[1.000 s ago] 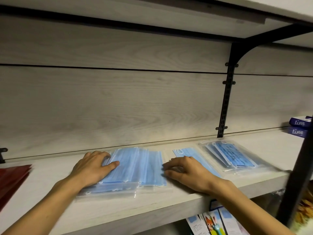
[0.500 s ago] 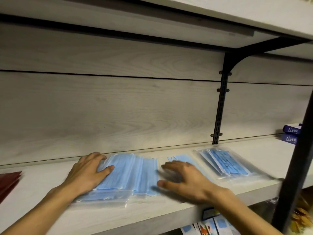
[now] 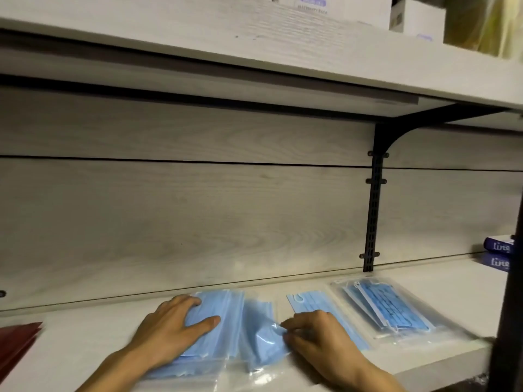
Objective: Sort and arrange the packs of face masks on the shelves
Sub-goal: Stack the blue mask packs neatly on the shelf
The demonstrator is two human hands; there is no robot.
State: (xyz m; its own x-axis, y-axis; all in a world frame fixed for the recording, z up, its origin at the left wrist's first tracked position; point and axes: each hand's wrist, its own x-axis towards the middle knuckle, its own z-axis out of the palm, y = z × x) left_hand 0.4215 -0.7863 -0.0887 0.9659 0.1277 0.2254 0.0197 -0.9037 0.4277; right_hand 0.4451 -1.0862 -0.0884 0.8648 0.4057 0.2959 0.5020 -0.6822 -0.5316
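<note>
Three clear plastic packs of blue face masks lie on the pale wooden shelf [image 3: 85, 343]. My left hand [image 3: 172, 329] rests flat on the left pack [image 3: 226, 321], fingers spread. My right hand [image 3: 317, 338] has its fingertips at the right edge of that pack, where the plastic [image 3: 266, 335] is bunched up; it covers part of the middle pack [image 3: 311, 302]. The right pack [image 3: 387, 309] lies apart from both hands, askew near the shelf's front edge.
A black bracket upright [image 3: 373, 216] is fixed to the back panel. Two dark blue boxes [image 3: 496, 254] are stacked at the far right. A black post [image 3: 509, 321] stands in front at the right. A red item [image 3: 17, 340] lies at the left. White boxes [image 3: 339, 7] sit on the upper shelf.
My right hand has pushed left into the left pack's edge, crumpling its plastic. The left hand stays on the pack. The view has tilted up, showing the upper shelf.
</note>
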